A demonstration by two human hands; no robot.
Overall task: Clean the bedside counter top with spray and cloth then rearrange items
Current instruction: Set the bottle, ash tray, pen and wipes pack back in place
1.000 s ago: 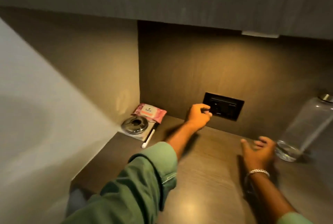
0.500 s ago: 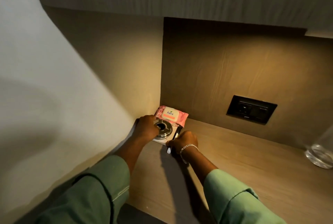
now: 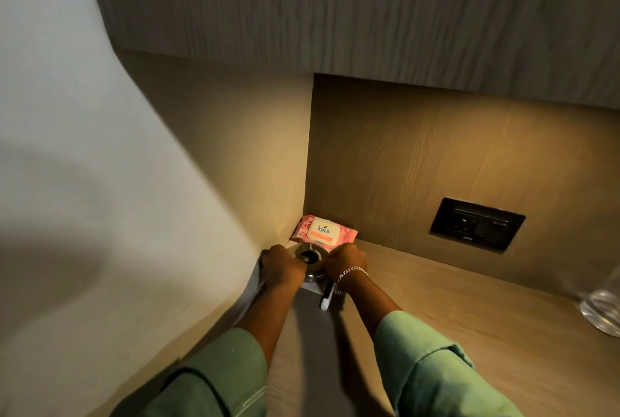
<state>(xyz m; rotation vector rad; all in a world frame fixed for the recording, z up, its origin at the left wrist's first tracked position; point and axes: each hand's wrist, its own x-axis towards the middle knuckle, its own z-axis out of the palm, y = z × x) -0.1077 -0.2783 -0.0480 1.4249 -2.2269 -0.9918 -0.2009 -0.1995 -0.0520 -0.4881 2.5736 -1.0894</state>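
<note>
My left hand point(image 3: 281, 269) and right hand point(image 3: 345, 260) grip the ashtray point(image 3: 308, 255) in the desk point(image 3: 436, 316) corner; a tilted lift may drag the pad point(image 3: 310, 287) beneath and roll the pen point(image 3: 327, 297) at its 5 o'clock.

Side wall point(image 3: 214, 182) crowds left, counter point(image 3: 453, 322) open rightward — glass point(image 3: 604, 312) at far edge

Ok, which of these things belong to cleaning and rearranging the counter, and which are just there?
Job: counter top, metal dish gripped by left hand and right hand, white pad, pen, pink wipes pack, glass container.
Just there: socket panel, overhead cabinet, wall.
</note>
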